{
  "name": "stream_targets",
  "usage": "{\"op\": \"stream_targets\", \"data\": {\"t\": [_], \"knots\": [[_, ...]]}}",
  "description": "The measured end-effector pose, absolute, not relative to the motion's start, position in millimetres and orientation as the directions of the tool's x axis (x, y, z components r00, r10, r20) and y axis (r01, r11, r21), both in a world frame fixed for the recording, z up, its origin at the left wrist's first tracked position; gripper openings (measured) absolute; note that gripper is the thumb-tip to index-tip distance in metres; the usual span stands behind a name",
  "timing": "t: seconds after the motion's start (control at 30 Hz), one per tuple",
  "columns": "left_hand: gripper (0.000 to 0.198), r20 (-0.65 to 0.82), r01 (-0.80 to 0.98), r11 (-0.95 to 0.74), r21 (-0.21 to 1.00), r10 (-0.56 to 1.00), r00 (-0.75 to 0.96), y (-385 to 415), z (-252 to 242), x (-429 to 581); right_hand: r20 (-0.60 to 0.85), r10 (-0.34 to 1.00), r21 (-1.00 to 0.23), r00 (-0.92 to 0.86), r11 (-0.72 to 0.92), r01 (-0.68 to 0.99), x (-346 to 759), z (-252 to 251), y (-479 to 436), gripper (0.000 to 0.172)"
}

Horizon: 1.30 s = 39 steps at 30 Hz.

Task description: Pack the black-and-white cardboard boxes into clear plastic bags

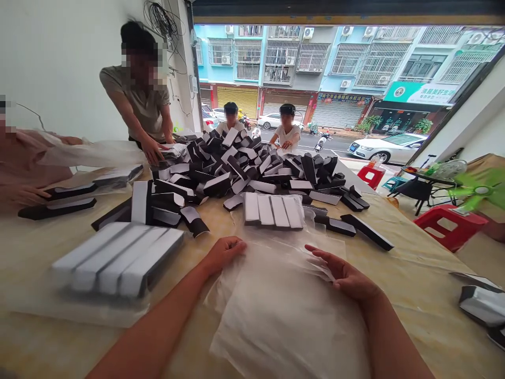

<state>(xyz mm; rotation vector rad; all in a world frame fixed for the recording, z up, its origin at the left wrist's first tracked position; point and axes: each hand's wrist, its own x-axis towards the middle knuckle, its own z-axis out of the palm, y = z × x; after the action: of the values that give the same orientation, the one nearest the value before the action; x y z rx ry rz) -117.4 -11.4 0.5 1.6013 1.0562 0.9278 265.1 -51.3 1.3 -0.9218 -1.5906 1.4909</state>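
Note:
A clear plastic bag (pixel 284 310) lies in front of me, its loose part spreading toward my body. At its far end sits a row of several white-and-black strip-shaped pieces (pixel 272 211), side by side under the plastic. My left hand (pixel 224 254) is closed on the bag's left edge. Over its right side, my right hand (pixel 345 273) is open, fingers stretched out and thumb apart; the bag's edge runs close to them. To the left lies another wrapped pack (pixel 118 258) of similar pieces on plastic.
A big heap of loose black-and-white pieces (pixel 221 181) covers the table's far middle. A standing person (pixel 138 105) handles a pack at the left, beside another person (pixel 35 163); two more sit beyond the heap. Red stools (pixel 450 226) and a green fan (pixel 481 190) stand right.

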Motion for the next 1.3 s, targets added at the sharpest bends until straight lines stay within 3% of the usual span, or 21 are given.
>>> {"op": "stream_targets", "data": {"t": [0.3, 0.57, 0.7, 0.9, 1.13, 1.3], "knots": [[0.056, 0.094, 0.156, -0.152, 0.976, 0.94, 0.328, -9, -2, -116, -0.064, 0.908, -0.998, -0.413, -0.054, 0.034, 266, 4, -57, 0.079], [0.046, 0.045, 0.126, -0.087, 0.988, 0.951, 0.307, -12, 1, -118, -0.076, 0.969, -0.994, -0.235, -0.093, -0.061, 265, -3, -52, 0.028], [0.041, 0.03, 0.134, -0.086, 0.987, 0.928, 0.372, -11, 2, -123, -0.122, 0.984, -0.988, -0.133, -0.134, -0.082, 264, -3, -49, 0.035], [0.045, 0.119, 0.173, -0.192, 0.966, 0.925, 0.362, -11, 2, -124, -0.1, 0.994, -0.99, 0.049, -0.094, -0.109, 263, -6, -43, 0.05], [0.042, 0.163, 0.185, -0.244, 0.952, 0.915, 0.369, -13, 8, -125, -0.162, 0.986, -0.985, 0.033, -0.16, -0.063, 260, 3, -42, 0.05], [0.039, 0.077, 0.138, -0.147, 0.979, 0.906, 0.415, -12, 4, -127, -0.214, 0.975, -0.977, 0.061, -0.215, 0.001, 265, 8, -43, 0.05]]}}
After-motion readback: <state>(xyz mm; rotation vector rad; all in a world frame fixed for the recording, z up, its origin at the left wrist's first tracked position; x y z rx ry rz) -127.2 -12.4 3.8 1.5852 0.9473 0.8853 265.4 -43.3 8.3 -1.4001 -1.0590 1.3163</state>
